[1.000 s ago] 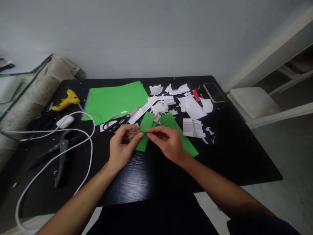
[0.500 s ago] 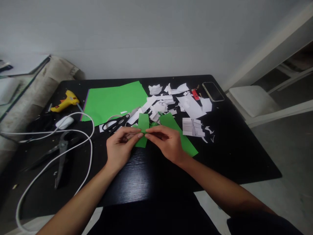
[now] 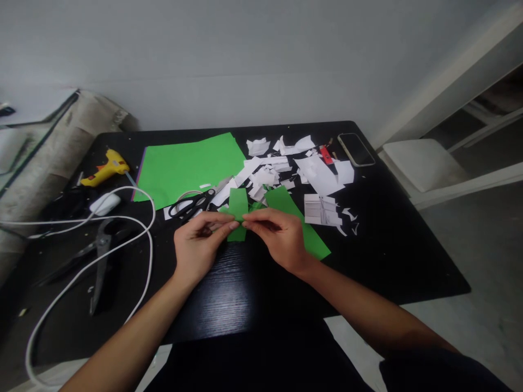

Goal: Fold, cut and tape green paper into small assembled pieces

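Between both hands, above the black table's front half, is a narrow green paper strip. My left hand pinches its left edge near the middle, thumb against fingers. From the other side my right hand pinches the right edge, its fingertips almost touching the left ones. The fingers hide the strip's middle, so I cannot tell whether it is creased there. A wider green paper piece lies partly under my right hand. Just beyond my left hand rest black-handled scissors, beside small green scraps.
Green sheets lie at the back left. White paper scraps litter the back middle. A yellow glue gun, large shears and a looping white cable occupy the left. A phone lies near the back right corner.
Both hands keep their pinch on the green paper strip, almost still. The whole view has shifted very slightly.
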{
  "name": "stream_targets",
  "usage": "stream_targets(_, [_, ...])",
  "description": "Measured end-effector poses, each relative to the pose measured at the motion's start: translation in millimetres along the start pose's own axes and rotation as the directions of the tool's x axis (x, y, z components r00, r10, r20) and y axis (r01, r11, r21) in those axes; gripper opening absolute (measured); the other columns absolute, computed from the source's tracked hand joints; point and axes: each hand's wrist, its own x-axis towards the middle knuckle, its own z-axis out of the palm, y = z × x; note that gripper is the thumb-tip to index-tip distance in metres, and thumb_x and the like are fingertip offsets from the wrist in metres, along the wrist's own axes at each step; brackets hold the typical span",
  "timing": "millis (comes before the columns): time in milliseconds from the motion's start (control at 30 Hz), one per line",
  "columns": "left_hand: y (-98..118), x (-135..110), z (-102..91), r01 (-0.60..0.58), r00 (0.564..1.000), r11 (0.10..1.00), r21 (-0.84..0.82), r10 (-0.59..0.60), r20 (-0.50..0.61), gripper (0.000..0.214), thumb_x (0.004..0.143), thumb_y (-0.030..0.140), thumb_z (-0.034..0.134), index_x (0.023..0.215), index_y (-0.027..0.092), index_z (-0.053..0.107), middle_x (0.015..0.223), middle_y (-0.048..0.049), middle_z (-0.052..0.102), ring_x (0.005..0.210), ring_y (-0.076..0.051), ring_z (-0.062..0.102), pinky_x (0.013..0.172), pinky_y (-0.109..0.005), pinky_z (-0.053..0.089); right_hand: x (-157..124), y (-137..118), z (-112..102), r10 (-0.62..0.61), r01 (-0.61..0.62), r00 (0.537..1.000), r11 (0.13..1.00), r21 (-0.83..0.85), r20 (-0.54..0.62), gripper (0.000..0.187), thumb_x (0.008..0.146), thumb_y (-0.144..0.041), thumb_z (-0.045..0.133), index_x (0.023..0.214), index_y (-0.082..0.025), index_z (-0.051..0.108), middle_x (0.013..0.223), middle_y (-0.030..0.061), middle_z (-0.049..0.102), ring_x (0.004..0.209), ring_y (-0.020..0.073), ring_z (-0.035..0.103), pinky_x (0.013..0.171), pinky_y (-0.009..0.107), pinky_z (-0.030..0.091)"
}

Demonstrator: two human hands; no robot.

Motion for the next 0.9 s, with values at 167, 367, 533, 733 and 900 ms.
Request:
stream_targets(167, [1.3, 0.9, 0.1, 0.005, 1.0, 1.0, 0.001, -0.005, 0.001, 0.012, 0.075, 0.021, 0.093, 0.081, 0.021, 0.083, 0.077, -0.0017, 0.082, 0.066, -0.015, 0.074, 0.064, -0.026, 0.064, 0.0, -1.1, 0.0, 0.001, -0.001, 1.0, 1.0, -0.01, -0.002, 0.008, 0.089, -0.024, 0.087, 0.094, -0.03, 0.086, 0.092, 0.001, 0.085, 0.082, 0.0198, 0.079, 0.078, 0.037, 0.068])
stream_targets(367, [3.5, 1.6, 0.6, 0.013, 1.0, 1.0, 0.006, -0.013, -0.003, 0.012, 0.074, 0.018, 0.093, 0.08, 0.021, 0.083, 0.076, -0.001, 0.082, 0.067, -0.015, 0.076, 0.065, -0.024, 0.065, -0.2, -0.6, 0.7, 0.005, -0.005, 1.0, 1.0, 0.026, -0.01, 0.01, 0.087, -0.02, 0.087, 0.094, -0.028, 0.087, 0.091, 0.0007, 0.086, 0.082, 0.0184, 0.08, 0.078, 0.032, 0.068])
stream_targets(533, [3.2, 1.7, -0.4, -0.003, 1.0, 1.0, -0.001, 0.003, 0.016, 0.014, 0.073, 0.014, 0.091, 0.083, 0.021, 0.083, 0.079, -0.0002, 0.083, 0.07, -0.014, 0.078, 0.069, -0.022, 0.065, -0.1, -0.9, 1.0, 0.043, -0.043, 0.999, 0.998, 0.044, -0.014, 0.01, 0.086, -0.022, 0.088, 0.094, -0.028, 0.087, 0.092, 0.0006, 0.086, 0.084, 0.0189, 0.081, 0.079, 0.033, 0.068])
stream_targets(733, [-0.1, 2.3, -8.1, -0.097, 0.989, 0.99, 0.098, 0.085, 0.12, 0.012, 0.084, 0.015, 0.083, 0.094, 0.022, 0.085, 0.086, -0.0012, 0.085, 0.072, -0.014, 0.078, 0.069, -0.023, 0.065, 1.0, -0.8, 1.2, 0.107, -0.105, 0.994, 0.992, 0.065, -0.029, 0.009, 0.085, -0.032, 0.09, 0.093, -0.028, 0.087, 0.091, 0.0016, 0.086, 0.084, 0.0206, 0.082, 0.079, 0.036, 0.07])
stream_targets(900, [-0.4, 3.5, -8.1, -0.107, 0.99, 0.989, 0.105, 0.096, 0.108, 0.011, 0.084, 0.015, 0.084, 0.092, 0.022, 0.085, 0.086, -0.0009, 0.085, 0.073, -0.014, 0.079, 0.071, -0.022, 0.066, 1.5, -0.8, 1.3, 0.115, -0.113, 0.993, 0.991, 0.074, -0.036, 0.009, 0.085, -0.032, 0.09, 0.093, -0.028, 0.087, 0.091, 0.0017, 0.086, 0.084, 0.0203, 0.082, 0.079, 0.035, 0.07])
